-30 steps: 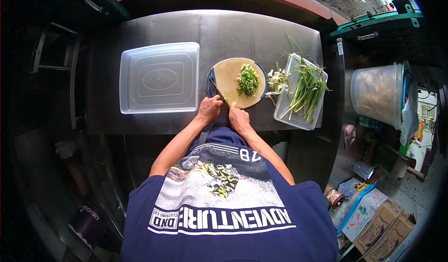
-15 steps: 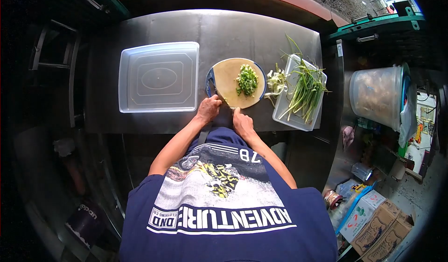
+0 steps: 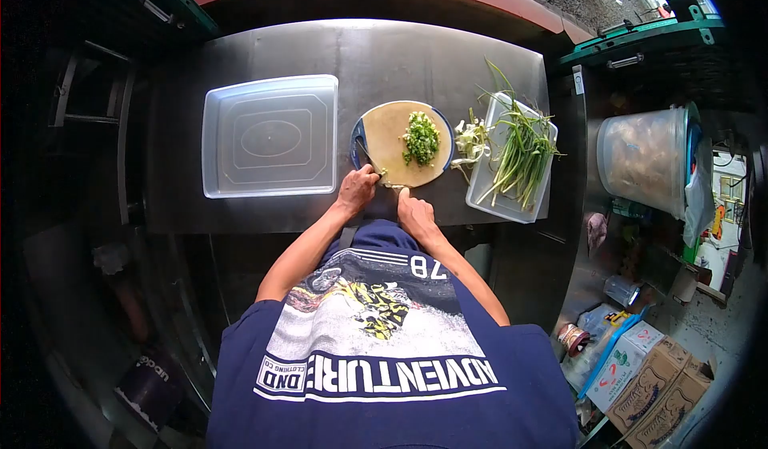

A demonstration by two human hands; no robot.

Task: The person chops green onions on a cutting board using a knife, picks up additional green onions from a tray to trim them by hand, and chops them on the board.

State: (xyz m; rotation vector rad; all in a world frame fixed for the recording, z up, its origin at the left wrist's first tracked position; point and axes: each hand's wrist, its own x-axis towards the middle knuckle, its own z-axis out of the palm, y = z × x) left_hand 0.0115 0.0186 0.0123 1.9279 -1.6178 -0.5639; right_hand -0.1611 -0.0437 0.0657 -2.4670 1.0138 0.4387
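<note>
My left hand (image 3: 358,187) is closed at the lower left edge of the round cutting board (image 3: 390,135), gripping a knife (image 3: 366,154) whose narrow blade shows only in part. At the board's near edge, my right hand (image 3: 417,213) pinches a small pale piece of spring onion (image 3: 401,190), mostly covered by the fingers. A heap of chopped spring onion (image 3: 421,138) lies on the right half of the board. A few small bits sit near my left hand.
A clear plastic container (image 3: 270,137) stands left of the board. To the right, whole spring onions (image 3: 522,157) lie across a white tray (image 3: 482,195), with pale trimmings (image 3: 472,141) beside it. The steel table (image 3: 384,57) ends just before my body.
The knife and my left hand have shifted slightly at the board's edge. My right hand stays nearly in place, and the whole view has moved a little.
</note>
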